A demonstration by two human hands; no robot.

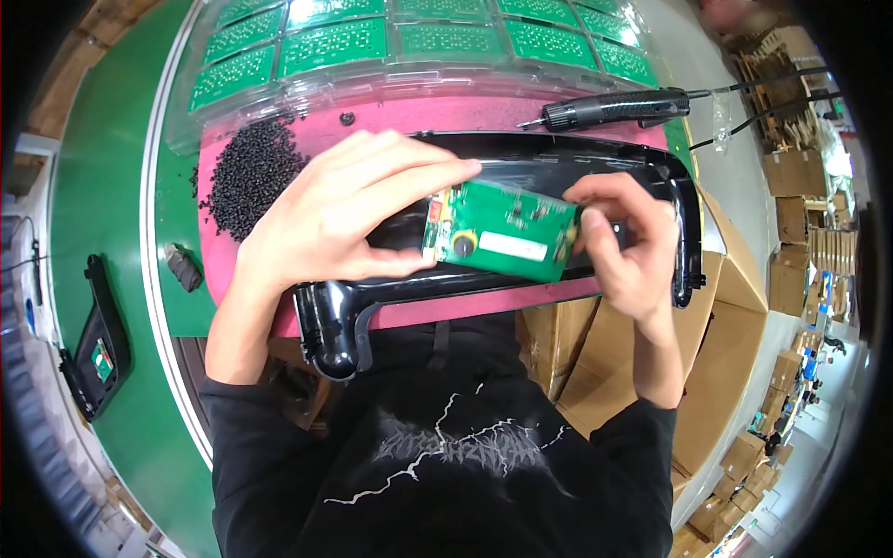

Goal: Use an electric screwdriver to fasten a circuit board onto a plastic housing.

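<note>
Since its face carries components, the green circuit board (516,228) is held by its ends, presumably to spare them, over the glossy black plastic housing (614,160), left hand (339,219) and right hand (637,244) each pinching one end in a thumb-and-finger grip.

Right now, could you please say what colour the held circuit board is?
The circuit board is green, shown in the head view.
</note>
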